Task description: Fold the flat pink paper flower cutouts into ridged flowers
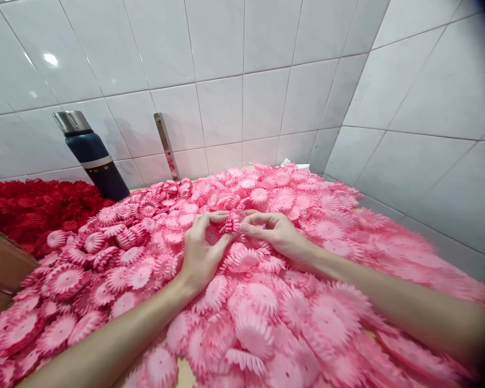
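Between my two hands is a small pink petal disc [233,221] with curled, fringed edges, raised just over a wide heap of the same kind. My left hand [202,245] pinches it from the left, thumb below and index finger above. From the right, my right hand [272,231] has its thumb and fingertips closed at the disc's edge. Loose pink petal discs [262,299], many with a tiny centre hole, lie all around and beneath both hands. The fingertips partly cover the held piece.
A dark blue bottle [97,161] with a steel cap stands at the back left. Beside it lies a pile of deep red petal pieces [44,210]. A cardboard box [4,264] sits at the left edge. White tiled walls [262,102] close off the back and right; a metal strip [166,145] leans there.
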Demonstrator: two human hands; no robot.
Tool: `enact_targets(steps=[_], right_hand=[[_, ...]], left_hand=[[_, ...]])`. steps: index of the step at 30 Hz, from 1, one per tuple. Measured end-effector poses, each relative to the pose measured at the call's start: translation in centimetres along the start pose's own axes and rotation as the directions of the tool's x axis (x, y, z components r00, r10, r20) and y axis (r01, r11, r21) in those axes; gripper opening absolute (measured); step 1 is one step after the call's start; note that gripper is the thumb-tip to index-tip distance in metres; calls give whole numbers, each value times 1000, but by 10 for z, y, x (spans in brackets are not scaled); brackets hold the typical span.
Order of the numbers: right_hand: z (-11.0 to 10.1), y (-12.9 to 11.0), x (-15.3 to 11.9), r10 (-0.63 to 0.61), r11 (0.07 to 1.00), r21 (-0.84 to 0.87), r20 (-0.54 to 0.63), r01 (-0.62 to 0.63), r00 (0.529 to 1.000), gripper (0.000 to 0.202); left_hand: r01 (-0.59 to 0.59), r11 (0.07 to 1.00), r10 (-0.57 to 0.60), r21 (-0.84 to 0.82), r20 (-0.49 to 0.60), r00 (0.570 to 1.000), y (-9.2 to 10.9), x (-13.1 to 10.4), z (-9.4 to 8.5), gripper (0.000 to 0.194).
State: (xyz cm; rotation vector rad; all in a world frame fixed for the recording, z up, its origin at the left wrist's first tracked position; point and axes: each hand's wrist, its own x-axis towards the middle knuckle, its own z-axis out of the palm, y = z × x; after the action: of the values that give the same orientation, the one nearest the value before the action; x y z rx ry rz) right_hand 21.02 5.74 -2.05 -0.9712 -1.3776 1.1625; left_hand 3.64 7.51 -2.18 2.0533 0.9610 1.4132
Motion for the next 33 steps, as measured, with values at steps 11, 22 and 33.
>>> enact_targets(steps=[11,22,33], right_hand=[[1,1,0,55,985,162,-4,-54,998,17],[3,1,2,74,994,88,-72,-68,995,14],[4,4,6,176,961,244,-186,-128,967,15]], left_hand=[[-23,999,25,-32,49,998,1,0,0,21],[37,998,-39,-48,-40,998,1,2,1,19],[74,989,-102,-124,-236,966,-5,4,3,16]])
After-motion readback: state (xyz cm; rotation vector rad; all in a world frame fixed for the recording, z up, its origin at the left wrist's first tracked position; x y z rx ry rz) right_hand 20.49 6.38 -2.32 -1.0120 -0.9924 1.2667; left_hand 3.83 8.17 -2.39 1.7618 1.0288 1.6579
